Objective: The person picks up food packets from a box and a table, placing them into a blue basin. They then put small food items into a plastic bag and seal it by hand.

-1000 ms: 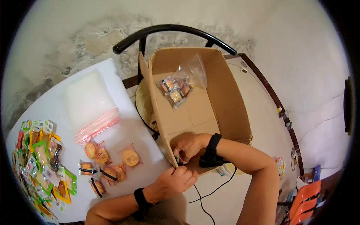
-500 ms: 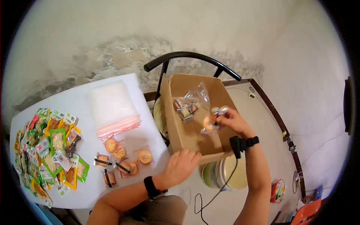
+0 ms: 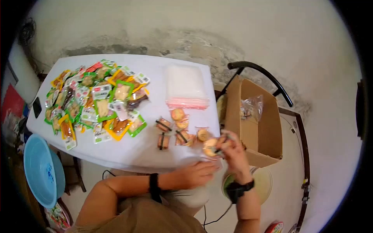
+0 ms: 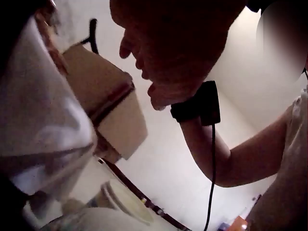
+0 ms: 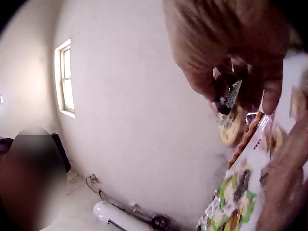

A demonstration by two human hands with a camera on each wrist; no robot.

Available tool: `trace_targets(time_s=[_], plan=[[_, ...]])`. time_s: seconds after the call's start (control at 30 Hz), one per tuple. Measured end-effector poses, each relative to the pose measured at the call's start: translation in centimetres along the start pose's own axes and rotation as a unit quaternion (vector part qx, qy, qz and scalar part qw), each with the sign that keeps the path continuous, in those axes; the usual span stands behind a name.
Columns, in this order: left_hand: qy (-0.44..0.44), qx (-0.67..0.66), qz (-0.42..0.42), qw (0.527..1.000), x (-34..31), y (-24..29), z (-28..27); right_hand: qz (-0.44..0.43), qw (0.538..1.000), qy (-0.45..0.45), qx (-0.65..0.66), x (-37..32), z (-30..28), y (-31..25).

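My right hand [image 3: 235,154] grips a few wrapped cookies [image 3: 210,147] above the table's right edge, beside the cardboard box. In the right wrist view, a round cookie [image 5: 231,129] in clear wrapping shows under the curled fingers. My left hand [image 3: 197,174] is near the table's front edge with its fingers extended, holding nothing. Several wrapped cookies [image 3: 178,114] lie on the white table just beyond both hands. Behind them is a stack of clear zip bags [image 3: 185,83] with red-pink seals.
The cardboard box [image 3: 241,132] stands right of the table on a black-railed chair [image 3: 268,77], with a clear bag [image 3: 252,106] inside. Vacuum-packed snacks [image 3: 103,106] are heaped on the table's left. A blue basin [image 3: 42,171] is at lower left; a bucket [image 3: 264,184] stands below the box.
My right hand has come out of the box with wrapped cookies and moved left over the table's edge. The left hand has let go of the box rim. The view has swung left.
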State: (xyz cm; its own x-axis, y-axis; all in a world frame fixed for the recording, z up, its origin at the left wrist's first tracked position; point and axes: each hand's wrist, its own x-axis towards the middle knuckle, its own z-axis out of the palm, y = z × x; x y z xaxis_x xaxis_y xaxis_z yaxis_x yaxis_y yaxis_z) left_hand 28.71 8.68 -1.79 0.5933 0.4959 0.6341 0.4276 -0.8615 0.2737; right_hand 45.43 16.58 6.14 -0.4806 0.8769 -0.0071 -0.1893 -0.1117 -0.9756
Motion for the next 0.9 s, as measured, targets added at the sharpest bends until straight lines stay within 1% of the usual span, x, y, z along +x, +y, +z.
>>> trace_targets(time_s=[0.03,0.07,0.1,0.17,0.2,0.27,0.3,0.33,0.37,0.4,0.43,0.5,0.53,0.6,0.63,0.7,0.73,0.8,0.83,0.9], plan=[[-0.011,0.028,-0.016,0.999,-2.1,0.0,-1.9,0.031,0.999,0.002,-0.014,0.8,1.1,2.6],[-0.002,0.016,-0.069,0.997,-4.7,-0.5,-3.0,0.048,0.999,-0.003,0.009,1.7,3.1,4.0],[0.007,0.002,-0.121,0.993,-7.2,-0.9,-3.9,0.062,0.998,0.006,0.016,2.3,5.3,4.4],[0.001,0.062,-0.198,0.978,-9.8,-1.1,-7.7,0.103,0.994,0.018,0.023,3.8,7.9,5.7],[0.002,0.063,-0.196,0.979,-11.2,-1.2,-8.8,0.1,0.995,0.017,0.022,4.5,8.4,7.0],[0.038,0.088,-0.272,0.957,-13.4,-1.7,-10.8,0.021,0.995,0.044,-0.09,6.3,8.9,9.3],[0.041,0.088,-0.268,0.958,-14.1,-1.9,-11.5,0.018,0.995,0.045,-0.093,6.9,9.3,8.9],[0.058,0.093,-0.283,0.953,-14.8,-2.0,-12.1,-0.073,0.961,0.084,-0.255,7.7,9.3,8.2],[0.075,0.098,-0.297,0.947,-15.3,-2.3,-12.4,-0.159,0.89,0.121,-0.409,8.5,9.1,7.4],[0.079,0.094,-0.293,0.948,-15.9,-2.6,-12.2,-0.201,0.858,0.145,-0.449,10.0,7.8,7.9],[0.088,0.099,-0.286,0.949,-16.5,-2.7,-11.7,-0.201,0.855,0.149,-0.454,11.4,6.7,7.2],[0.1,0.098,-0.277,0.951,-17.0,-3.2,-11.5,-0.246,0.771,0.103,-0.578,14.6,5.4,5.7],[0.112,0.079,-0.282,0.95,-16.6,-3.1,-11.7,-0.244,0.768,0.105,-0.583,16.1,5.2,5.4],[0.133,0.041,-0.297,0.945,-15.9,-2.8,-12.4,-0.232,0.709,0.063,-0.663,19.0,4.8,5.0],[0.136,0.036,-0.293,0.946,-16.1,-2.9,-12.4,-0.23,0.705,0.066,-0.667,20.0,4.4,5.4],[0.131,-0.005,-0.291,0.947,-16.6,-3.2,-12.4,-0.238,0.669,0.035,-0.703,21.9,4.1,6.0],[0.136,-0.017,-0.287,0.948,-16.6,-3.2,-12.7,-0.238,0.668,0.035,-0.704,22.5,4.1,6.1],[0.131,-0.038,-0.285,0.949,-16.6,-3.4,-13.0,-0.088,0.62,-0.022,-0.779,23.3,4.3,6.5],[0.127,-0.058,-0.284,0.949,-16.5,-3.5,-13.3,-0.088,0.621,-0.021,-0.779,23.4,4.3,6.7],[0.119,-0.075,-0.293,0.946,-16.5,-3.6,-13.7,-0.174,0.673,0.052,-0.717,23.2,3.8,6.7]])
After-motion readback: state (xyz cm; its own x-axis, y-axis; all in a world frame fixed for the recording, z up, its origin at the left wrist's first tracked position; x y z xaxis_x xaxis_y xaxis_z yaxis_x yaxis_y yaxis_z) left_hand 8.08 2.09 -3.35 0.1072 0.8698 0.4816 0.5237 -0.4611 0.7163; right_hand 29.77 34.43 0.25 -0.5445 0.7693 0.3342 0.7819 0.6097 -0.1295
